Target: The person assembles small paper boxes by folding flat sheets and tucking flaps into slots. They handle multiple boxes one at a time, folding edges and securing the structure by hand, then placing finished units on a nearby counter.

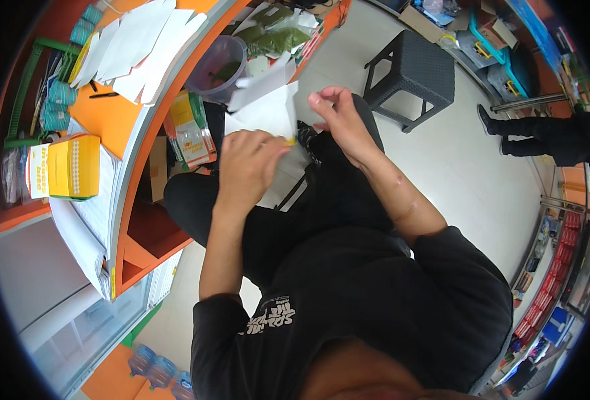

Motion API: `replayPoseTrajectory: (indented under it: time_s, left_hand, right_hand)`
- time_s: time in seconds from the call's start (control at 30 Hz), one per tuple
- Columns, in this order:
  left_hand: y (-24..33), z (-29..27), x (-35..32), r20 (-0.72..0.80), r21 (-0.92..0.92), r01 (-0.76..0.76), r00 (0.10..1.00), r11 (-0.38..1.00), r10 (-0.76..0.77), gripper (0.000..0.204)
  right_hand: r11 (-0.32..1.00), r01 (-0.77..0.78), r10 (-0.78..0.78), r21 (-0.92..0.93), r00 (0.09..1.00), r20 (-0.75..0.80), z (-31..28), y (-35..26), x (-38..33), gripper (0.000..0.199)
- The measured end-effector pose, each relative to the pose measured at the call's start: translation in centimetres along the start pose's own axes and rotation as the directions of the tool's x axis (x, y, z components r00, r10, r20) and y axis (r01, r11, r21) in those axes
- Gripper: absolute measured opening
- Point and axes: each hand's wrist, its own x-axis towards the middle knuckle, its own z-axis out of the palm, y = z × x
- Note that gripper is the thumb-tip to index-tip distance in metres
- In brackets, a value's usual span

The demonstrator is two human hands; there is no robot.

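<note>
My left hand (pixel 243 163) is closed on a white folded piece of paper or thin card (pixel 265 113), which stands up over my lap with its flaps spread. A small bit of yellow shows at the paper's lower corner, beside my left fingertips. To the right of it, apart from the paper, my right hand (pixel 348 123) is raised with its fingers loosely bent and apart. I see nothing in that hand. Behind the paper stands a translucent round tub (pixel 223 63) with something dark in it.
On the orange counter (pixel 101 110) at left lie white paper sheets (pixel 135 50), a pen (pixel 103 95) and a yellow box (pixel 75 167). Green packets (pixel 278 33) lie beyond the tub. A black stool (pixel 415 73) stands ahead right. Another person's legs (pixel 535 133) show at far right.
</note>
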Motion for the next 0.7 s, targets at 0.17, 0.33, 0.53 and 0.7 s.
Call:
replayPoseTrajectory:
  time_s: [0.17,0.33,0.53,0.7]
  left_hand:
    - [1.4,2.6,-1.6,0.059,0.123,-0.134,0.990,0.983,0.128,0.023]
    - [1.3,1.8,-0.4,-0.057,-0.271,0.194,0.975,0.943,-0.217,0.020]
    - [-0.9,2.5,1.7,0.253,-0.888,0.448,0.662,0.102,-0.705,0.033]
    - [-1.4,3.4,2.6,0.362,-0.842,0.539,0.521,-0.031,-0.773,0.032]
  right_hand:
    - [0.999,-0.026,0.015,0.047,0.979,0.204,0.1,2.7,0.9,0.047]
    - [0.929,0.347,-0.327,-0.124,0.931,0.161,-0.2,2.8,1.1,0.037]
    - [0.278,0.821,-0.654,-0.499,0.542,0.528,0.8,2.3,-0.3,0.030]
    - [0.091,0.832,-0.667,-0.548,0.459,0.587,0.6,3.0,-0.7,0.030]
